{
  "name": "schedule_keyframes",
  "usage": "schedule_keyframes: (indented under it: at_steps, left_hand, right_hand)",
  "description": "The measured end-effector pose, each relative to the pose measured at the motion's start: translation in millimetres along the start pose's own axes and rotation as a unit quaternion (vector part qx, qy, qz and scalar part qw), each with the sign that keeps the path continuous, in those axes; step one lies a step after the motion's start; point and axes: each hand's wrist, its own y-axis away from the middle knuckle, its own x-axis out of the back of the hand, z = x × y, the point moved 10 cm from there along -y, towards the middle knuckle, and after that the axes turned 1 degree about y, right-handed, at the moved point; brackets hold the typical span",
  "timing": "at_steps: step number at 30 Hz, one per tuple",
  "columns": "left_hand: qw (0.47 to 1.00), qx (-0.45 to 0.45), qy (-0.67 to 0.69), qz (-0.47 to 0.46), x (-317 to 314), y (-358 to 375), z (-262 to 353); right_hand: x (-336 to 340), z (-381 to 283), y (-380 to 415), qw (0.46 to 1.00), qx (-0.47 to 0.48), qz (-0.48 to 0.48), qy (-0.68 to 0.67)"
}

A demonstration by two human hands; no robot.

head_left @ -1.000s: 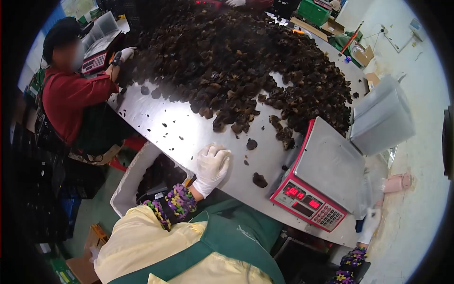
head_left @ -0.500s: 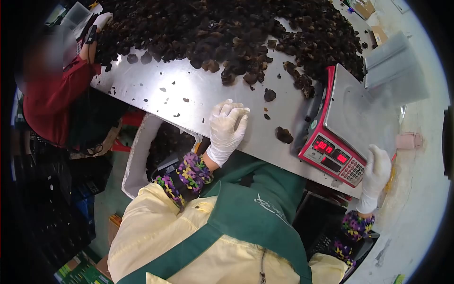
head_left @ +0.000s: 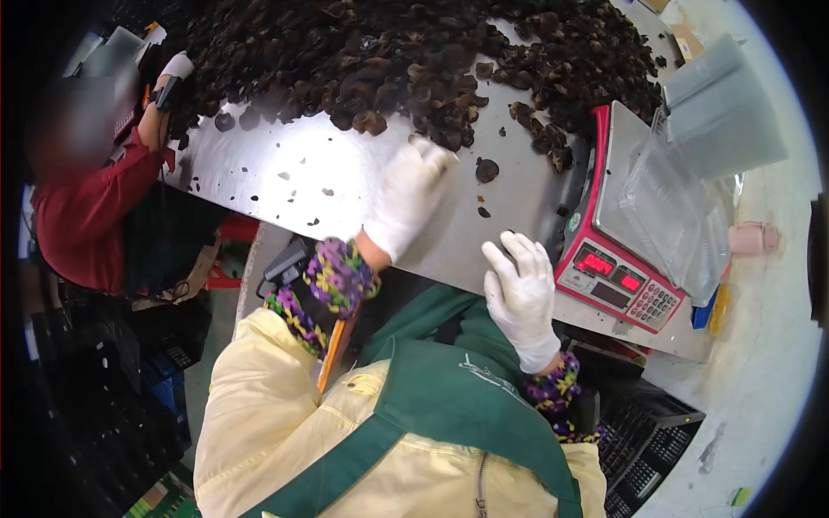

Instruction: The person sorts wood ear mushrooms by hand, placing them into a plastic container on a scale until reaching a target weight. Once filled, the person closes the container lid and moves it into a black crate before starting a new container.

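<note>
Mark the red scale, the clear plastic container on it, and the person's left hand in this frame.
red scale (head_left: 615, 281), head view: on its red front panel by the displays.
clear plastic container (head_left: 669, 207), head view: middle of the transparent tray on the weighing pan.
left hand (head_left: 406, 197), head view: back of the white glove.

One view only, from a camera on the person's head, looking steeply down and forward through a wide, rounded lens with dark corners. It sits close above the person's own chest and arms; the steel bench (head_left: 345, 186) crosses the upper half, with the floor at the right edge.
</note>
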Motion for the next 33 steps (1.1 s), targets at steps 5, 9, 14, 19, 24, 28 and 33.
schedule_keyframes:
  at_steps: [5,9,14,19,24,28,33]
  left_hand:
    - [0.997,-0.051,0.035,0.037,22.8,21.5,49.4]
    - [0.993,-0.014,-0.065,0.102,41.9,-24.3,0.6]
    - [0.972,-0.034,-0.226,0.06,7.9,-92.9,-42.4]
    - [0.993,-0.048,-0.096,0.044,8.7,-73.3,-25.4]
    - [0.985,-0.023,-0.13,0.111,48.7,14.4,0.1]
    - [0.987,0.016,-0.125,0.097,57.5,68.2,3.1]
    - [0.979,0.111,-0.034,0.167,75.5,92.6,-21.9]
  right_hand:
    - [-22.4,14.9,-12.1,0.999,-0.012,-0.011,0.045]
    - [-34.9,36.7,-9.6,0.999,-0.035,0.004,-0.022]
    - [-35.2,45.6,-8.2,0.997,-0.054,0.031,-0.042]
    - [-33.2,47.9,-6.5,0.996,-0.073,0.041,-0.025]
    - [-34.1,46.5,-7.3,0.997,-0.068,0.041,-0.025]
    - [-33.1,39.8,-6.0,0.998,-0.047,0.041,-0.026]
    - [-30.4,18.4,-11.0,0.999,-0.022,0.018,0.025]
